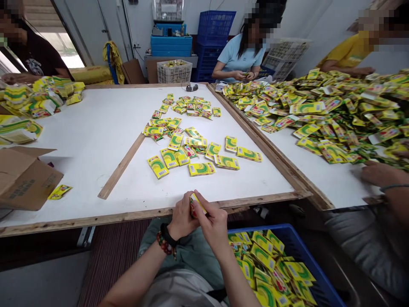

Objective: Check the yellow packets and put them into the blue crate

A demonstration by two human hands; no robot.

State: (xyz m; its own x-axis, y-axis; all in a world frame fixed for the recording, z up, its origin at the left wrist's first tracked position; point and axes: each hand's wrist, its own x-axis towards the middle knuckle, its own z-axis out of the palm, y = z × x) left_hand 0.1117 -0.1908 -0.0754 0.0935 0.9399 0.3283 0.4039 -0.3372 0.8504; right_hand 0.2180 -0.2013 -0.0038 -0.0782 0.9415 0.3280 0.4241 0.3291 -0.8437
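A small yellow and red box (193, 209) is held between both hands at the table's near edge. My left hand (182, 219) wraps round its left side, with a black band and beads on the wrist. The fingers of my right hand (212, 221) press on its right side and top. Beyond the hands, several yellow-green boxes (201, 169) lie loose on the white table (128, 192). More of the same boxes are grouped farther back. Below, to the right of my right hand, a blue crate (319, 273) holds many yellow boxes.
A wooden strip (123, 166) lies on the table. At left are a cardboard box (28, 179) and a yellow packet (60, 192). A wooden divider (255, 138) runs beside a large heap of boxes (335, 115). Several people sit around the tables; one person's hand (380, 174) is at right.
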